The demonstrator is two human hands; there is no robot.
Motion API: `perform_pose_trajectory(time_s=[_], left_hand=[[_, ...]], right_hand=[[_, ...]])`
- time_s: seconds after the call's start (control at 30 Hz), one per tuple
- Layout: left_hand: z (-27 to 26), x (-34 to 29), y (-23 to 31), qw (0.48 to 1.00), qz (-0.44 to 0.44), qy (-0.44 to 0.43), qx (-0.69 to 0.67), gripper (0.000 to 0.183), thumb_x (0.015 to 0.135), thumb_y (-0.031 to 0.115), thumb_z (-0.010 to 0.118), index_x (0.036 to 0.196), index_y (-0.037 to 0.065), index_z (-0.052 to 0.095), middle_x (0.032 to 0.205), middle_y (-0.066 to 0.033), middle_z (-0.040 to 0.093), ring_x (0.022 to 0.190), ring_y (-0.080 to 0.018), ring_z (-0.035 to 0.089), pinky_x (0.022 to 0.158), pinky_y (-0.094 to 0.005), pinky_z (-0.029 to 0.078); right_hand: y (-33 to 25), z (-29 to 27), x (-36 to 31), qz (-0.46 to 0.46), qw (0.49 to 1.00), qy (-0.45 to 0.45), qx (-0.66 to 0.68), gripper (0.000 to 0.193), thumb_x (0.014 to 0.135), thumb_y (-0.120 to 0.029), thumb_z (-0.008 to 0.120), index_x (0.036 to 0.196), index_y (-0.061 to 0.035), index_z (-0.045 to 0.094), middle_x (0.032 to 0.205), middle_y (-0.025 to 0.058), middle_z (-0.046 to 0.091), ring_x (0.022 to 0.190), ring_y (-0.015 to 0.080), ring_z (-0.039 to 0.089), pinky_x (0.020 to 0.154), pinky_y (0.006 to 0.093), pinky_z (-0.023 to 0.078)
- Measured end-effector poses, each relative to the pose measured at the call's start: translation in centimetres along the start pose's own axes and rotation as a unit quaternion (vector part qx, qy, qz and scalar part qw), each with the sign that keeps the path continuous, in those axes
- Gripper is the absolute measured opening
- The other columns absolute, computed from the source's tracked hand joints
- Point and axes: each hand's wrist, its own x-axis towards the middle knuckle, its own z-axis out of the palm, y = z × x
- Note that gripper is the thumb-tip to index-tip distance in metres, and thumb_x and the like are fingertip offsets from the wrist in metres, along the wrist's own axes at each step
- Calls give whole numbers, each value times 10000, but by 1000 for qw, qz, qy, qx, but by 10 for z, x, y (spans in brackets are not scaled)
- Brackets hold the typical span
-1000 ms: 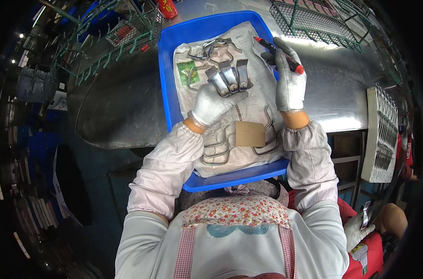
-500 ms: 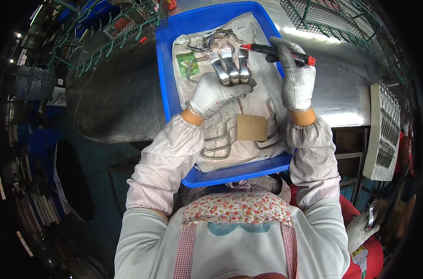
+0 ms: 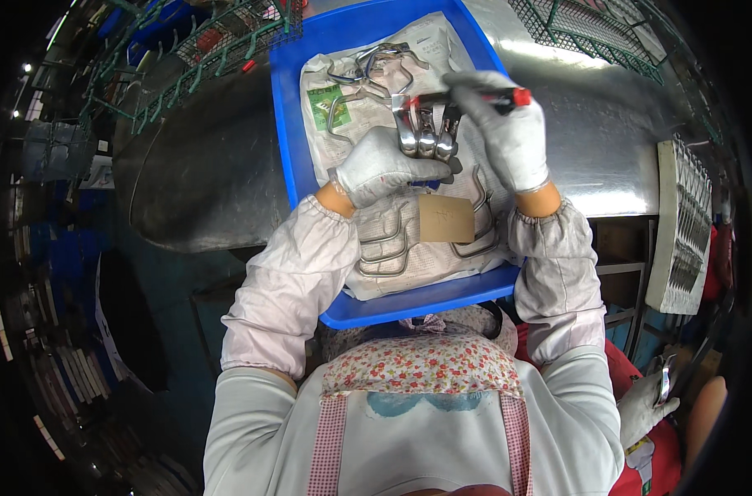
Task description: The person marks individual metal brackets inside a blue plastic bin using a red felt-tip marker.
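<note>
In a white glove, my left hand point(image 3: 377, 171) is closed round three shiny bent metal pieces point(image 3: 426, 147), fanned side by side with flat ends pointing away from me. My gloved right hand point(image 3: 515, 149) grips a black marker point(image 3: 501, 98) with red ends. Its red tip lies at the upper ends of the metal pieces; whether it touches is unclear. Both hands are over a blue tray point(image 3: 421, 311) lined with printed paper point(image 3: 454, 273). Inside are bent metal rods point(image 3: 384, 263), a tangle of similar metal parts point(image 3: 384, 62), a small brown card point(image 3: 447, 220) and a green label point(image 3: 329, 107).
The tray rests on a grey metal table point(image 3: 202, 186). Green wire racks point(image 3: 177, 93) stand far left, with another wire basket point(image 3: 574, 37) far right. At the right is a pale slotted block point(image 3: 675, 240). Another person's gloved hand point(image 3: 640, 409) holds a metal piece lower right.
My right hand has moved left with the marker, bringing its red tip to the metal pieces. My left hand has tilted the pieces and shifted them slightly toward me.
</note>
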Motion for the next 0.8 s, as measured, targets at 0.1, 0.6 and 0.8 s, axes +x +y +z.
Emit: perform_pose_trajectory(time_s=[0.1, 0.6, 0.8], left_hand=[[0, 1, 0, 1000, 15, 2, 15, 198, 751, 125, 709, 914, 13, 692, 875, -52, 701, 764, -94, 648, 687, -231, 520], [-2, 7, -10, 985, 76, 46, 146, 255, 760, 76, 714, 1001, 12, 662, 956, -51, 691, 863, -98, 640, 762, -235, 512], [-1, 5, -15, 973, 123, 75, 177, 260, 728, 108, 748, 966, 32, 675, 911, -40, 690, 790, -91, 641, 705, -230, 516]], right_hand=[[5, -13, 5, 21, 991, 125, -42, 160, 848, -143, 656, 955, -28, 684, 770, 49, 681, 648, 92, 605, 618, 219, 474], [14, -15, 13, -44, 984, 164, 61, 224, 900, -64, 566, 1116, -16, 605, 906, 93, 670, 788, 146, 651, 731, 248, 508], [15, -8, 13, -17, 991, 102, 79, 250, 910, -49, 541, 1157, -25, 577, 959, 108, 671, 881, 154, 645, 795, 248, 490]])
